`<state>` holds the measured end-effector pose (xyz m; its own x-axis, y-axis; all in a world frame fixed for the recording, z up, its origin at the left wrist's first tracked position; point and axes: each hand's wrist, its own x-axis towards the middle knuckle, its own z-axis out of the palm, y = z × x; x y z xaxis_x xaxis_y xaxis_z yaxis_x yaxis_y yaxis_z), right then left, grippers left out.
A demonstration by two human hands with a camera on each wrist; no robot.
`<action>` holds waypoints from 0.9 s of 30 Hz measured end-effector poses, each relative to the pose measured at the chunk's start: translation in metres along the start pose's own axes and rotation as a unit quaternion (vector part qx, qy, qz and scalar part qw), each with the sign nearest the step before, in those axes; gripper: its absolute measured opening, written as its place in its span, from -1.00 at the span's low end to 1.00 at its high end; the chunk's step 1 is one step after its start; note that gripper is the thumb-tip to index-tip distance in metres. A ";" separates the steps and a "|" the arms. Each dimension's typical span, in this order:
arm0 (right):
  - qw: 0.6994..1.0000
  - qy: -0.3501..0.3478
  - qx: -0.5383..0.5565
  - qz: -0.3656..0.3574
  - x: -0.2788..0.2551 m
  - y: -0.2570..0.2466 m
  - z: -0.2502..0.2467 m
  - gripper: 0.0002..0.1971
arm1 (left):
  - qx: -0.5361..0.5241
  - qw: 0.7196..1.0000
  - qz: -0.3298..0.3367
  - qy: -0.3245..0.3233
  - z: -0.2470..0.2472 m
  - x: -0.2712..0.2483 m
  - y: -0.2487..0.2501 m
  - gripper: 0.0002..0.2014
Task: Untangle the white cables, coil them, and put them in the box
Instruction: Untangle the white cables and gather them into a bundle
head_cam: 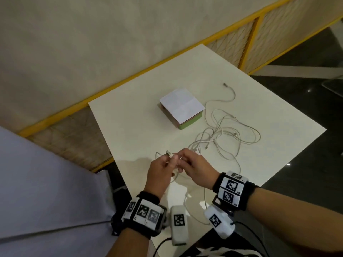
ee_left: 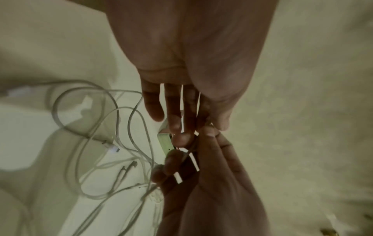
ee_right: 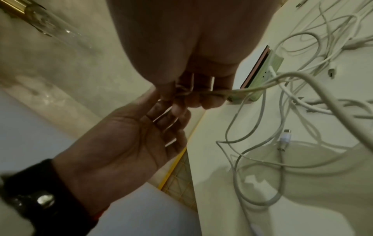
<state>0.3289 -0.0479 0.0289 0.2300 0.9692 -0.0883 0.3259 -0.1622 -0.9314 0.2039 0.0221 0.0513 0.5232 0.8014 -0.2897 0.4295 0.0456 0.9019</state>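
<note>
Fingers (head_cam: 173, 160) of the left hand (head_cam: 159, 175) curl around a white cable end, whose metal plug (head_cam: 168, 153) pokes out just past the fingertips, over the near part of the bench (head_cam: 130, 127). Meeting them from the other side, the right hand (head_cam: 196, 168) pinches the same cable between thumb and fingers, its knuckles bent; in the right wrist view the strand runs out from under those fingers toward the pile. The two hands touch, or nearly touch, at the fingertips. From the grip, cable droops to the bench beneath the hands and trails toward the near edge between the two wrists, each of which wears a black band with checker markers. Beyond the right hand, the white cables (head_cam: 226, 134) lie in a loose tangle of overlapping loops on the bench, several plug ends showing among them, one strand reaching far out to a lone plug near the far edge. Just left of the tangle sits the box (head_cam: 181, 108), pink and green at the sides, covered by a white creased sheet, well apart from both hands.
</note>
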 end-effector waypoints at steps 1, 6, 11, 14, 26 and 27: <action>1.000 0.005 0.002 0.007 0.001 0.000 0.002 -0.90 | -0.018 1.000 -0.009 0.008 -0.002 0.004 -0.002 -0.77; 0.982 -0.035 -0.156 0.096 0.001 0.033 -0.009 -0.88 | -0.207 0.973 -0.078 0.065 -0.014 0.023 -0.014 -0.77; 0.930 -0.046 -0.322 0.173 -0.001 0.074 -0.050 -0.77 | -0.426 0.882 -0.088 0.179 -0.064 0.045 -0.018 -0.74; 0.918 -0.045 -0.347 0.189 0.005 0.077 -0.071 -0.74 | -0.439 0.868 -0.077 0.218 -0.095 0.057 -0.025 -0.76; 0.939 0.068 -0.327 -0.079 0.064 0.017 -0.023 -0.47 | -0.025 0.996 0.088 -0.001 -0.030 0.047 -0.004 -0.67; 0.932 0.069 -0.346 -0.085 0.064 0.015 -0.019 -0.47 | -0.013 0.996 0.083 -0.027 -0.024 0.046 -0.001 -0.68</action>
<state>0.3658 0.0081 0.0156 0.2215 0.9665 0.1298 0.8706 -0.1361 -0.4728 0.2102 0.0736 0.0448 0.6248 0.7657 -0.1526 0.3145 -0.0679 0.9468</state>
